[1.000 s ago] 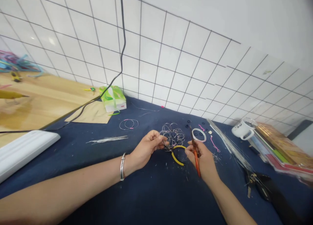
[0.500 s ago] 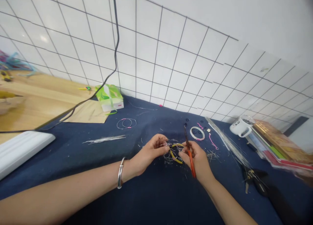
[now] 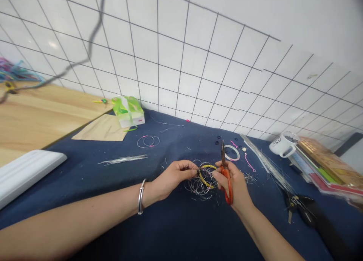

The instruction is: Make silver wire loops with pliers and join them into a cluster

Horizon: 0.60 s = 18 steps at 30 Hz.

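Note:
My left hand [image 3: 176, 178] pinches the edge of a bundle of thin silvery wire loops [image 3: 198, 188] with thumb and forefinger. A yellow ring [image 3: 210, 166] is tangled in with the loops. In my right hand [image 3: 238, 183] are orange-handled scissors [image 3: 228, 183], their dark blades pointing up and away from me. The right thumb and fingertips are bent close to the ring's right side; whether they also grip a wire is too small to tell. Behind the scissors lies a white ring [image 3: 237, 154] on the dark blue cloth [image 3: 170, 230].
At left are straight wires [image 3: 123, 159], two joined wire rings [image 3: 148, 141], a tissue pack [image 3: 129, 111] and a white box-like object [image 3: 31, 174]. To the right are long wires [image 3: 263, 159], pliers [image 3: 300, 208], a mug [image 3: 283, 145] and stacked books [image 3: 326, 166]. A blurred cable [image 3: 90, 42] hangs at upper left.
The scissors have turned more upright, and their handles show more on the near side of my right hand. The wire bundle looks more spread out. The hanging cable has shifted left.

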{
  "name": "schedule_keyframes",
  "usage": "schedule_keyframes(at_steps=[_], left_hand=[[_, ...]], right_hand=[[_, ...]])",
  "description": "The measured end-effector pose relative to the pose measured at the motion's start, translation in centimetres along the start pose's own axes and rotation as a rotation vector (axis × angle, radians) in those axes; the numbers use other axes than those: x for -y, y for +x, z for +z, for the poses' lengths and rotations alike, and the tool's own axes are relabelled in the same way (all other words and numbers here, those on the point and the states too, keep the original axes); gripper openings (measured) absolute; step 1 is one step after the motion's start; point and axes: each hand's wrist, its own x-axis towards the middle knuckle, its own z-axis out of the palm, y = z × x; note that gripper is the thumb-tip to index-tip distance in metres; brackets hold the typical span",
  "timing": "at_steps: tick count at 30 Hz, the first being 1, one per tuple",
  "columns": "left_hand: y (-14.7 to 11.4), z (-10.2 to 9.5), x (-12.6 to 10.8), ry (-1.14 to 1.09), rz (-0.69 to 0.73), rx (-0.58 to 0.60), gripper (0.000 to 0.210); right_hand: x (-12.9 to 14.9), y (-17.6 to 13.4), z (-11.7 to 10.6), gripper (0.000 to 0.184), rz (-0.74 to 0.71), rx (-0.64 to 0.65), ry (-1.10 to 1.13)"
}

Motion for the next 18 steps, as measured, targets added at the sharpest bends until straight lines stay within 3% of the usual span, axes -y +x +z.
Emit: schedule_keyframes(at_steps=[7, 13, 18], left_hand=[[0.16, -0.13, 0.20, 0.046, 0.046, -0.061, 0.011], [0.24, -0.16, 0.17, 0.042, 0.032, -0.025, 0.010], [0.48, -0.40, 0.46, 0.039, 0.060, -0.075, 0.009]], right_hand=[[-0.09, -0.26, 0.41, 0.034, -0.006, -0.050, 0.043], [-0.47, -0.19, 0.62, 0.032, -0.007, -0.041, 0.058], [-0.19, 0.17, 0.02, 0.032, -0.047, -0.042, -0.146]])
